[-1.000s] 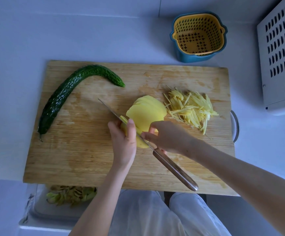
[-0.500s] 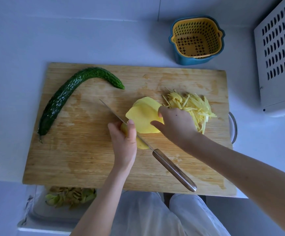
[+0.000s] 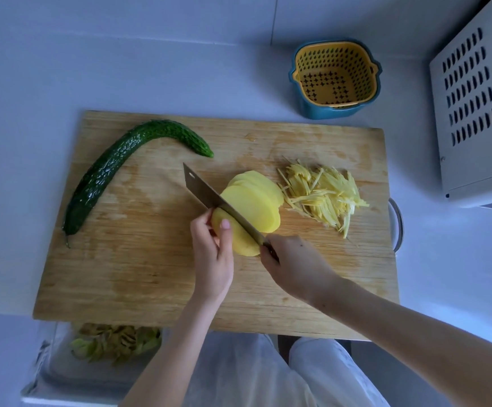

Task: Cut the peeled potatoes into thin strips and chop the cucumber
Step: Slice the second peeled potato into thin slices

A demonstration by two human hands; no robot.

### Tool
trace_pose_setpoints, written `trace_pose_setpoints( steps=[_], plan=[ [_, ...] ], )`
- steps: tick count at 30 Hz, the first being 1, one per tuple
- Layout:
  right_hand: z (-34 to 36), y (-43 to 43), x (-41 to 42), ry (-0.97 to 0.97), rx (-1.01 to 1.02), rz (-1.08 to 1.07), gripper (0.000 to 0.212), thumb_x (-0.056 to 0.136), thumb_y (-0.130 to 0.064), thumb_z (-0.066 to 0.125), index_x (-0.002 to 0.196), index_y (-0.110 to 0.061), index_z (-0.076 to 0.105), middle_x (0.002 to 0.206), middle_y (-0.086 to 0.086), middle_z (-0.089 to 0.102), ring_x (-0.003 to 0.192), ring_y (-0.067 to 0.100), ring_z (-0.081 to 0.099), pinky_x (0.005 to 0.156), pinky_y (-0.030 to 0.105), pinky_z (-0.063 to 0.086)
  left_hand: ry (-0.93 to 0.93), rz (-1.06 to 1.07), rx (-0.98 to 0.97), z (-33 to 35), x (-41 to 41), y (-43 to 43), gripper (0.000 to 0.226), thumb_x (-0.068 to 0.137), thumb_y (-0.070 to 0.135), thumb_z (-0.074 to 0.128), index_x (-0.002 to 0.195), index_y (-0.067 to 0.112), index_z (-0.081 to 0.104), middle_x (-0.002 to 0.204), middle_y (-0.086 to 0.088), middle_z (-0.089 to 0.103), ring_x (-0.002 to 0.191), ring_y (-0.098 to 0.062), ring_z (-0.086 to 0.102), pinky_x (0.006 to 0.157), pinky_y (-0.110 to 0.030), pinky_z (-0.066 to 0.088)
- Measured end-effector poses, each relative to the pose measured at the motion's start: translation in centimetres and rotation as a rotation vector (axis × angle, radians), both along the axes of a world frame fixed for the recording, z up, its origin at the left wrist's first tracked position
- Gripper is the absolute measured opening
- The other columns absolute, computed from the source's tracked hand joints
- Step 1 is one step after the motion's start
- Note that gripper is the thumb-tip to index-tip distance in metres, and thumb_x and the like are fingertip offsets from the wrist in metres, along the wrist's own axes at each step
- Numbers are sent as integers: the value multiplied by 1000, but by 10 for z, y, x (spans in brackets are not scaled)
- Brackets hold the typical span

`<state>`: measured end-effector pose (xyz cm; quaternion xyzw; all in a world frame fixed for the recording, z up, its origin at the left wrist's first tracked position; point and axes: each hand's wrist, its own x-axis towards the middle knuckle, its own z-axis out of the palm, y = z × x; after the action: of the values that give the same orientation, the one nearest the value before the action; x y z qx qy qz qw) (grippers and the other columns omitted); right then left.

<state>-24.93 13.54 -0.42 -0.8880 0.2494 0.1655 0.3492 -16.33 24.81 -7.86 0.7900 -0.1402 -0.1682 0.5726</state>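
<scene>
At the upper right of the frame a yellow perforated colander point(image 3: 335, 74) nests in a blue bowl point(image 3: 325, 112); nothing shows inside. Below the board's lower left edge, a pale tray point(image 3: 47, 374) holds vegetable peelings point(image 3: 115, 345).

On the wooden cutting board point(image 3: 139, 274), the cucumber point(image 3: 106, 174) lies whole along the left edge, with bare wood between it and the centre. At the centre, the left hand point(image 3: 212, 254) curls round the uncut potato piece point(image 3: 238, 237). The right hand point(image 3: 294, 259) grips the cleaver point(image 3: 206, 192), whose blade is against that piece. Fanned potato slices point(image 3: 256, 201) lie just right of the blade, and potato strips point(image 3: 324, 195) are heaped near the right edge.
</scene>
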Motion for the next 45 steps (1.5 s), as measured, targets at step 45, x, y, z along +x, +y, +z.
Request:
trace_pose_setpoints(
  steps=[45],
  plan=[
    [80,19,-23,115,-183,85,23,98,-26,31,78,-18,38,60,-2,46,46,14,38,47,27,33,-157,179,-91,-16,4,-4,20,83,30,50,89,13,43,80,-22,47,63,-14,41,59,-15,37]
  ],
)
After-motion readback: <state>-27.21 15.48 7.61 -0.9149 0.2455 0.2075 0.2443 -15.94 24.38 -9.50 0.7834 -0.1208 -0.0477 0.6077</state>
